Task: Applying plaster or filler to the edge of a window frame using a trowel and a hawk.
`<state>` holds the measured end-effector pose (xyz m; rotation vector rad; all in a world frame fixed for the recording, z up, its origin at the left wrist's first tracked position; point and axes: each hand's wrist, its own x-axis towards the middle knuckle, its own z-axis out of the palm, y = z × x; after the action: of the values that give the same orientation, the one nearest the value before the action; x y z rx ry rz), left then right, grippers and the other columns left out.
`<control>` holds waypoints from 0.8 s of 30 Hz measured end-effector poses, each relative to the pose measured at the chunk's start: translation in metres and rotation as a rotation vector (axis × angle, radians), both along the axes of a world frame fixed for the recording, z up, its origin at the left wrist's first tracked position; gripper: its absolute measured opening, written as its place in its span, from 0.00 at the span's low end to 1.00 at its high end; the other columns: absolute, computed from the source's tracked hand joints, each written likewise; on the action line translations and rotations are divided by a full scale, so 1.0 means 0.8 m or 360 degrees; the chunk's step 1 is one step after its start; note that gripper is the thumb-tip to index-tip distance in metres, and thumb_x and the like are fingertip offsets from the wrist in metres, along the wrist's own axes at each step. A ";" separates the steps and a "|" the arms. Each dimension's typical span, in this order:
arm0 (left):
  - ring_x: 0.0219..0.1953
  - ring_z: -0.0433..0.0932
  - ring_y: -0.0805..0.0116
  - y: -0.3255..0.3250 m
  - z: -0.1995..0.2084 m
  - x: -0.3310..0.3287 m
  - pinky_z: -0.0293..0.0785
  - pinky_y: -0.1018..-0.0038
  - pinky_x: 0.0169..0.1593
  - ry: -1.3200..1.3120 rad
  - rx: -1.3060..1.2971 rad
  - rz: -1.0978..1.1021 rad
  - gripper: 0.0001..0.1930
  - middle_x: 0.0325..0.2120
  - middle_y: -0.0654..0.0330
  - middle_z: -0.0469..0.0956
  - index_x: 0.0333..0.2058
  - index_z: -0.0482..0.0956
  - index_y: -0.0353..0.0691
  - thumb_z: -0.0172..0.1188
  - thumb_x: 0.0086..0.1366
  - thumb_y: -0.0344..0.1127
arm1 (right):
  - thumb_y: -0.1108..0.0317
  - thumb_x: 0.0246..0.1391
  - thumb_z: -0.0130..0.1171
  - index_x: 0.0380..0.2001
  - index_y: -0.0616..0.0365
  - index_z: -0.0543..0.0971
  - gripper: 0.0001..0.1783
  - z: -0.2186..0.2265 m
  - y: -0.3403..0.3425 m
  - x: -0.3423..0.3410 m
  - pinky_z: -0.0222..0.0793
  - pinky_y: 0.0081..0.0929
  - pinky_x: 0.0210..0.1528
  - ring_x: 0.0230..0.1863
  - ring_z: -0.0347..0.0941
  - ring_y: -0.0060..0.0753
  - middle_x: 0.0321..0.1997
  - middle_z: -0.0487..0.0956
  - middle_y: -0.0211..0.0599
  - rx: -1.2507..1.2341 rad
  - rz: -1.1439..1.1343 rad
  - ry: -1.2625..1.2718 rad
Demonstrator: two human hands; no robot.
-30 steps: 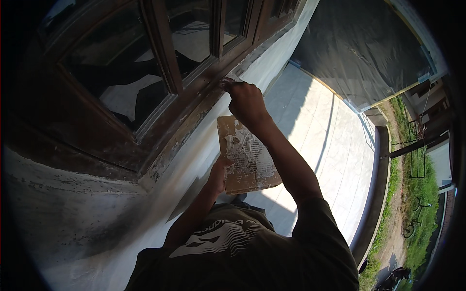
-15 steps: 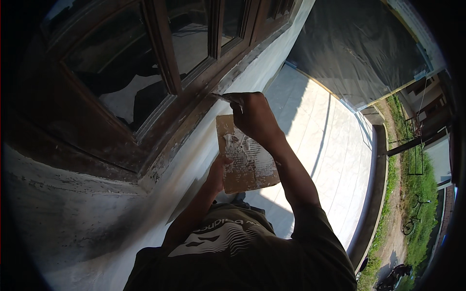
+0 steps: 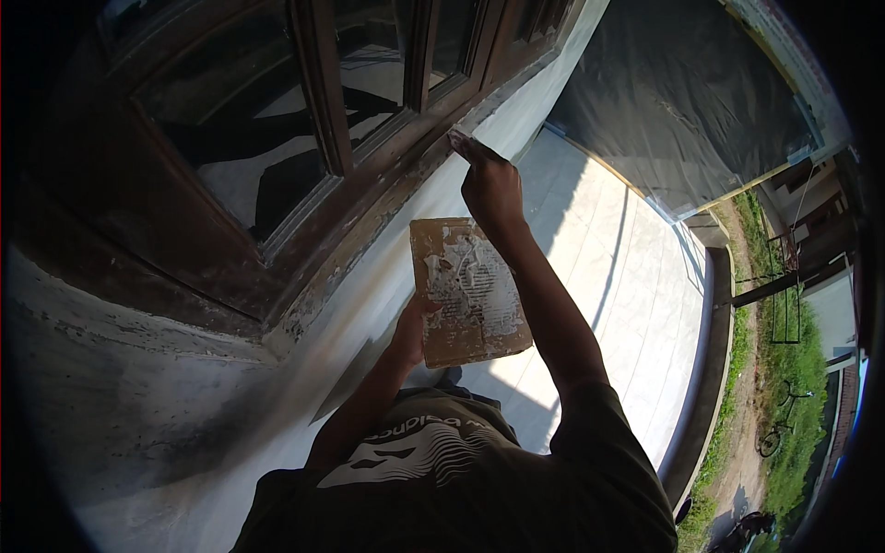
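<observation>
My left hand (image 3: pixel 417 330) is closed on the near left edge of a tan, rectangular board (image 3: pixel 431 241). White putty (image 3: pixel 475 276) is smeared across the board's upper face in ridges. Beyond the board, my right hand (image 3: pixel 491 184) reaches up to the ledge below the window frame. Its fingers are pinched around a putty knife (image 3: pixel 458 138), which is mostly hidden by the hand. The tip touches or nearly touches the seam between the brown wooden frame (image 3: pixel 376 198) and the pale wall (image 3: pixel 406 217).
Dark glass panes (image 3: pixel 230 111) fill the wooden window at upper left. A grey plastered wall (image 3: pixel 138 396) runs below it. Pale floor tiles (image 3: pixel 636 304) lie to the right, bounded by a low curb (image 3: pixel 705 378). A black sheet (image 3: pixel 673 92) hangs at the far end.
My right hand has moved farther along the ledge, up and slightly right, away from the board. The left hand and the board stay nearly still.
</observation>
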<state>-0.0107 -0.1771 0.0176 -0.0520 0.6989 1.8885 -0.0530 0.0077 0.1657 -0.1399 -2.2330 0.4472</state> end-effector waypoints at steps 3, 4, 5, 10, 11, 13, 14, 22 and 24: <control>0.47 0.73 0.54 -0.001 -0.013 0.002 0.70 0.58 0.53 0.0012 0.0039 0.0036 0.28 0.47 0.51 0.70 0.55 0.60 0.36 0.47 0.53 0.32 | 0.83 0.42 0.45 0.41 0.50 0.78 0.24 -0.024 -0.001 -0.017 0.72 0.40 0.37 0.35 0.75 0.52 0.40 0.78 0.46 0.0022 -0.0025 -0.0111; 0.47 0.73 0.54 -0.002 -0.018 0.002 0.70 0.58 0.53 -0.0011 0.0034 0.0037 0.28 0.47 0.51 0.70 0.55 0.59 0.36 0.47 0.53 0.31 | 0.83 0.42 0.45 0.41 0.50 0.78 0.24 -0.028 0.001 -0.018 0.72 0.40 0.37 0.35 0.75 0.52 0.40 0.78 0.46 0.0022 -0.0024 -0.0111; 0.47 0.73 0.54 -0.002 -0.018 0.002 0.70 0.58 0.53 -0.0036 0.0027 0.0041 0.28 0.47 0.51 0.70 0.56 0.59 0.36 0.47 0.53 0.31 | 0.83 0.41 0.46 0.41 0.50 0.78 0.24 -0.028 0.002 -0.019 0.73 0.40 0.36 0.34 0.75 0.51 0.39 0.78 0.46 0.0088 -0.0030 -0.0216; 0.48 0.73 0.54 -0.004 -0.015 0.004 0.69 0.58 0.54 -0.0008 0.0013 0.0031 0.28 0.47 0.51 0.70 0.56 0.59 0.37 0.47 0.54 0.31 | 0.82 0.38 0.48 0.39 0.51 0.78 0.23 -0.035 -0.008 -0.021 0.72 0.39 0.30 0.29 0.75 0.49 0.32 0.78 0.45 0.0320 -0.0063 -0.0425; 0.48 0.73 0.54 -0.004 -0.014 0.004 0.69 0.58 0.54 -0.0009 -0.0028 0.0048 0.28 0.47 0.51 0.70 0.56 0.59 0.37 0.47 0.54 0.32 | 0.82 0.37 0.49 0.39 0.51 0.78 0.23 -0.034 -0.016 -0.017 0.72 0.39 0.29 0.27 0.74 0.48 0.29 0.77 0.45 0.0337 -0.0019 -0.0376; 0.48 0.72 0.53 -0.004 -0.010 0.002 0.68 0.58 0.54 -0.0031 -0.0041 0.0021 0.27 0.47 0.51 0.70 0.55 0.60 0.36 0.47 0.54 0.32 | 0.81 0.37 0.49 0.39 0.51 0.78 0.22 -0.031 -0.028 -0.013 0.72 0.38 0.28 0.25 0.74 0.47 0.27 0.77 0.44 0.0351 0.0019 -0.0327; 0.48 0.72 0.53 -0.004 -0.007 0.002 0.68 0.58 0.54 -0.0051 -0.0053 -0.0004 0.27 0.46 0.50 0.71 0.54 0.61 0.36 0.47 0.54 0.32 | 0.81 0.36 0.50 0.39 0.51 0.78 0.22 -0.030 -0.033 -0.012 0.72 0.38 0.27 0.25 0.74 0.46 0.27 0.76 0.44 0.0381 -0.0011 -0.0381; 0.47 0.73 0.53 -0.008 0.005 0.003 0.68 0.58 0.54 0.0035 -0.0124 0.0038 0.26 0.46 0.50 0.72 0.53 0.62 0.35 0.47 0.54 0.33 | 0.82 0.37 0.50 0.45 0.51 0.75 0.27 -0.021 -0.074 0.031 0.74 0.39 0.38 0.40 0.74 0.47 0.42 0.76 0.45 0.0269 0.0121 -0.0458; 0.47 0.73 0.53 -0.009 0.004 0.003 0.68 0.58 0.54 0.0033 -0.0122 0.0040 0.26 0.46 0.51 0.72 0.54 0.62 0.35 0.47 0.53 0.33 | 0.84 0.39 0.47 0.49 0.49 0.73 0.30 -0.007 -0.067 0.042 0.73 0.41 0.40 0.40 0.74 0.51 0.44 0.76 0.46 0.0075 0.0157 -0.0371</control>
<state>-0.0086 -0.1846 0.0211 -0.0907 0.7880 1.8879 -0.0191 -0.0458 0.1604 -0.0594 -2.4854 0.4501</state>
